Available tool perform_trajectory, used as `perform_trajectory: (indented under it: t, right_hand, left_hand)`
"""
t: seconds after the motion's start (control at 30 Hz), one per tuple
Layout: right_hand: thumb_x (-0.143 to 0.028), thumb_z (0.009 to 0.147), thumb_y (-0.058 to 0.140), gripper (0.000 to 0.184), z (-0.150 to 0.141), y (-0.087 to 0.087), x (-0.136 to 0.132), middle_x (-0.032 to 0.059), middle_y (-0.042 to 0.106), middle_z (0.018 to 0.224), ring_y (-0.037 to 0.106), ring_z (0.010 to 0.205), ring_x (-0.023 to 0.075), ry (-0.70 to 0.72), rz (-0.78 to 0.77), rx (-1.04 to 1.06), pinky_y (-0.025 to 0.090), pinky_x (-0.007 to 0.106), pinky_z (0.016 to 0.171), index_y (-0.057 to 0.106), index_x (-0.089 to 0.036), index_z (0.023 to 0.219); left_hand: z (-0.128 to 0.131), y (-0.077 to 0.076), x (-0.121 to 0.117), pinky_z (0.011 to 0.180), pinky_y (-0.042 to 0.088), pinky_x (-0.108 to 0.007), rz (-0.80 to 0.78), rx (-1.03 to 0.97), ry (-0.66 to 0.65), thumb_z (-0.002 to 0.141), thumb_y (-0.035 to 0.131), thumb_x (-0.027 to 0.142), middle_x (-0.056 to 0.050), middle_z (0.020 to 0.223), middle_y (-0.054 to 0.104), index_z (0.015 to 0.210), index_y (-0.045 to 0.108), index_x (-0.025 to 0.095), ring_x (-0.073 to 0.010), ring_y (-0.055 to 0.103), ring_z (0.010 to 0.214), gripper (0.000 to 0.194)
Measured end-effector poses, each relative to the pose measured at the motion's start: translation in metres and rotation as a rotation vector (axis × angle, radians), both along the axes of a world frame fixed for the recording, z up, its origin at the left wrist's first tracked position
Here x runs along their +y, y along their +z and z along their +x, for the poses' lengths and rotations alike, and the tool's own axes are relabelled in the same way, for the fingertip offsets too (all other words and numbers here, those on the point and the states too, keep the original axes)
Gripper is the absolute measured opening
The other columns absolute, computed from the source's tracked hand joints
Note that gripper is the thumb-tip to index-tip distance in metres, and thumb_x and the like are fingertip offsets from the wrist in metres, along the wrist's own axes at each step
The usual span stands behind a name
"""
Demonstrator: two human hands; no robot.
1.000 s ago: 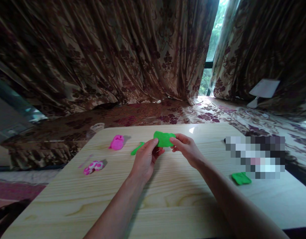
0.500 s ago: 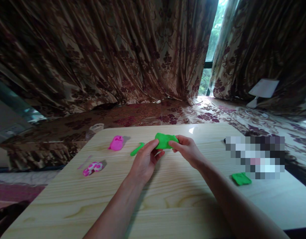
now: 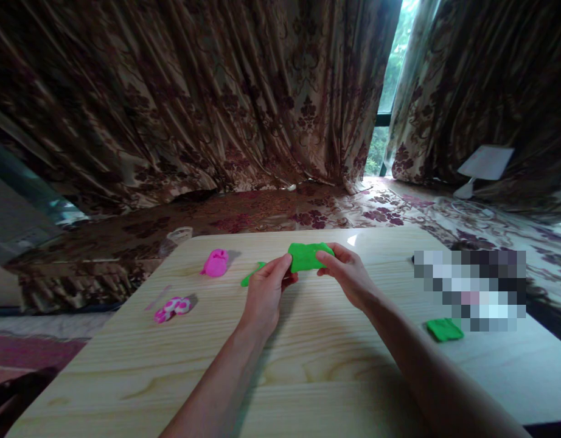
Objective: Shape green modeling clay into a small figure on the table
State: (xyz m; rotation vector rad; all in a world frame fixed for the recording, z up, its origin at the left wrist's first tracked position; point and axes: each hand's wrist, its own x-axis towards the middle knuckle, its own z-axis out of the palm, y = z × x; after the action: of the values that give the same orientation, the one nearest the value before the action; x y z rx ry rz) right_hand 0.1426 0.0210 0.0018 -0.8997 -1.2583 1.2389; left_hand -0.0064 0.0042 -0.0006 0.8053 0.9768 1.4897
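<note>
- A flat green piece [image 3: 302, 258] sits just below and right of the centre of the frame, held between the two hands.
- The left hand [image 3: 265, 291] pinches its left edge, thumb on top.
- The right hand [image 3: 347, 271] grips its right end, thumb pressed on the face.
- Beside the left hand lies a green strip [image 3: 246, 280], partly hidden; whether they touch is hard to tell.
- Left of centre, a pink shape [image 3: 215, 263] rests on the wooden table [image 3: 308, 359], with a pink-and-white piece [image 3: 173, 309] lower left.
- At lower right lies a green square [image 3: 445, 330].
</note>
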Motion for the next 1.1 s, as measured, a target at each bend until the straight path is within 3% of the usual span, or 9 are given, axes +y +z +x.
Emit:
perform_trajectory:
  t: [0.1, 0.27, 0.4, 0.63, 1.1]
  right_hand:
    - [-0.037, 0.067, 0.066, 0.028, -0.005, -0.001, -0.002, 0.0009, 0.061, 0.079, 0.054, 0.068, 0.0124, 0.059, -0.03, 0.041, 0.046, 0.025, 0.058, 0.06, -0.017, 0.085]
    - [-0.032, 0.065, 0.069, 0.021, -0.007, -0.006, 0.0, -0.0005, 0.06, 0.068, 0.052, 0.061, 0.0103, -0.015, -0.046, 0.018, 0.046, 0.025, 0.058, 0.06, -0.015, 0.074]
    - [-0.031, 0.065, 0.068, 0.021, -0.007, -0.005, 0.0, -0.0003, 0.06, 0.069, 0.054, 0.063, 0.0113, -0.012, -0.05, 0.057, 0.048, 0.026, 0.06, 0.06, -0.015, 0.078]
    - [-0.029, 0.066, 0.067, 0.018, -0.007, -0.005, 0.0, -0.0004, 0.059, 0.067, 0.053, 0.062, 0.0112, -0.01, -0.037, 0.035, 0.047, 0.025, 0.059, 0.06, -0.015, 0.074]
    - [-0.03, 0.066, 0.066, 0.017, -0.01, -0.01, -0.001, -0.0008, 0.058, 0.064, 0.052, 0.06, 0.0111, 0.03, -0.021, -0.027, 0.046, 0.025, 0.058, 0.06, -0.015, 0.072]
  left_hand:
    - [0.002, -0.002, 0.0, 0.062, 0.046, -0.024, 0.021, 0.012, -0.027, 0.059, 0.074, 0.033, -0.002, 0.073, 0.066, 0.077, 0.069, 0.014, -0.0085, 0.056, 0.058, 0.027]
    - [0.002, -0.004, 0.0, 0.064, 0.047, -0.025, 0.017, 0.022, -0.045, 0.058, 0.075, 0.029, -0.001, 0.075, 0.066, 0.078, 0.068, 0.016, -0.0101, 0.058, 0.062, 0.025]
    - [0.003, -0.002, -0.002, 0.062, 0.047, -0.025, 0.031, 0.01, -0.072, 0.063, 0.071, 0.034, -0.002, 0.074, 0.066, 0.077, 0.068, 0.016, -0.0115, 0.058, 0.064, 0.024]
    - [0.003, 0.0, -0.001, 0.062, 0.045, -0.024, -0.006, 0.019, 0.019, 0.059, 0.074, 0.035, -0.002, 0.073, 0.067, 0.077, 0.069, 0.014, -0.0109, 0.057, 0.064, 0.028]
    - [0.002, -0.004, 0.003, 0.063, 0.045, -0.023, 0.027, -0.067, -0.011, 0.064, 0.071, 0.034, 0.0, 0.07, 0.067, 0.075, 0.068, 0.016, -0.0107, 0.058, 0.064, 0.021]
